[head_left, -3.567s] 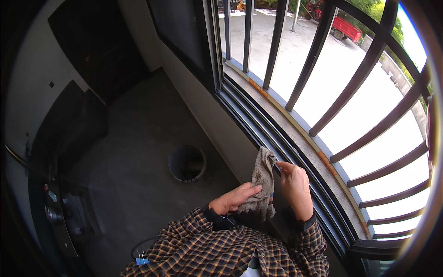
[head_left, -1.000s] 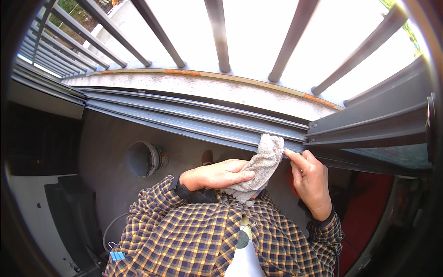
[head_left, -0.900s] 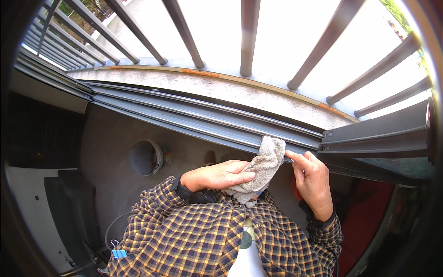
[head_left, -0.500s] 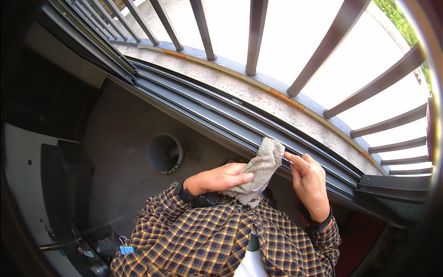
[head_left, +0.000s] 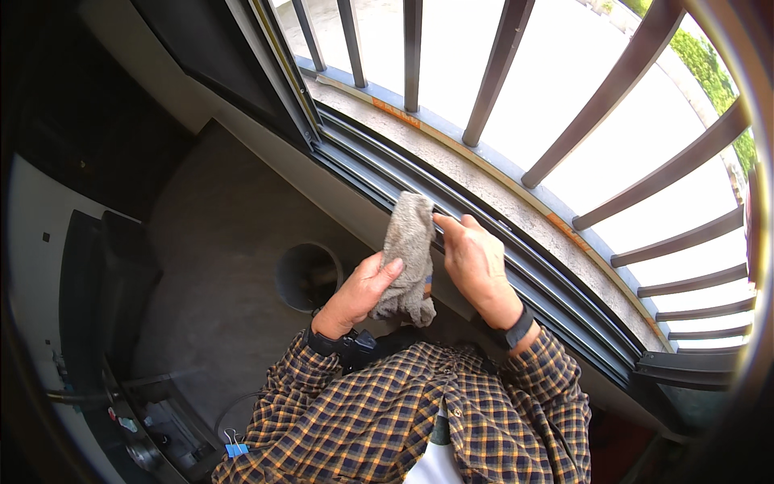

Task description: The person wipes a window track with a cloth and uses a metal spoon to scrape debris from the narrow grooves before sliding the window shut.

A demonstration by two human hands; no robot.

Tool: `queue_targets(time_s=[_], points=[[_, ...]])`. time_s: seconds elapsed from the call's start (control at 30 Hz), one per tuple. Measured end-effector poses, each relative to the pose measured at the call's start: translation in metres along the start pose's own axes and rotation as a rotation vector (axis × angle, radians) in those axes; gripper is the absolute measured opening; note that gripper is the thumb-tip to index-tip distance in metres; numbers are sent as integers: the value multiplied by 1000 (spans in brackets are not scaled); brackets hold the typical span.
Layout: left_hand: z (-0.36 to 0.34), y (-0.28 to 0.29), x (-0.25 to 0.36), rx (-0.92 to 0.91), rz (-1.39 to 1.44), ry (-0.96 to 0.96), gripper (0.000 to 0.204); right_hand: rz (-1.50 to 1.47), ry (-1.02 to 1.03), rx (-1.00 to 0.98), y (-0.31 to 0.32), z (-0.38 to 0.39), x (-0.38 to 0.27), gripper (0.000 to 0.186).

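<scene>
A grey, terry-like cloth (head_left: pixel 408 234) hangs bunched and tilted over the near side of a window's metal sliding track (head_left: pixel 532 278). My left hand (head_left: pixel 360 292) is closed on the cloth's left side, thumb on top. A small blue and orange patch shows along the cloth's lower right edge. Just right of the cloth is my right hand (head_left: pixel 477 262), index finger stretched toward the cloth's edge and its other fingers curled. Whatever those fingers hold, if anything, is hidden.
Beyond the track run a speckled stone sill (head_left: pixel 459 179) and dark railing bars (head_left: pixel 492 73). A dark sliding frame (head_left: pixel 282 89) stands at the track's left end. A round bucket (head_left: pixel 308 277) sits on the grey floor (head_left: pixel 218 242) to the left.
Both hands and the cloth have moved left and farther up along the track. The view has shifted, bringing more of the sliding frame in. My left hand keeps its hold on the cloth.
</scene>
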State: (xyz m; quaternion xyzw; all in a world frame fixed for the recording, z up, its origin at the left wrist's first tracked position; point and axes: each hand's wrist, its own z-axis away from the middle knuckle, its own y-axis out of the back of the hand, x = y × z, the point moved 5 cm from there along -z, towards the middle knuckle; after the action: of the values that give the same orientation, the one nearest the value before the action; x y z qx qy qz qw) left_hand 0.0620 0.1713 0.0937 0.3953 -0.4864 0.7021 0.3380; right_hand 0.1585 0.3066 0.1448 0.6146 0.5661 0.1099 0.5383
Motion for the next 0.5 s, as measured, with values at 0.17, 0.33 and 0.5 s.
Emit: queue_targets(time_s=[0.17,0.33,0.5], points=[[69,25,27,465,-239,-381,35,-505,230,-92,-32,-29,-74,26],[98,3,35,294,-222,-362,37,-646,161,-183,-12,-7,-79,28],[77,-18,27,-98,-240,-64,32,-617,-34,-93,47,25,-31,34]])
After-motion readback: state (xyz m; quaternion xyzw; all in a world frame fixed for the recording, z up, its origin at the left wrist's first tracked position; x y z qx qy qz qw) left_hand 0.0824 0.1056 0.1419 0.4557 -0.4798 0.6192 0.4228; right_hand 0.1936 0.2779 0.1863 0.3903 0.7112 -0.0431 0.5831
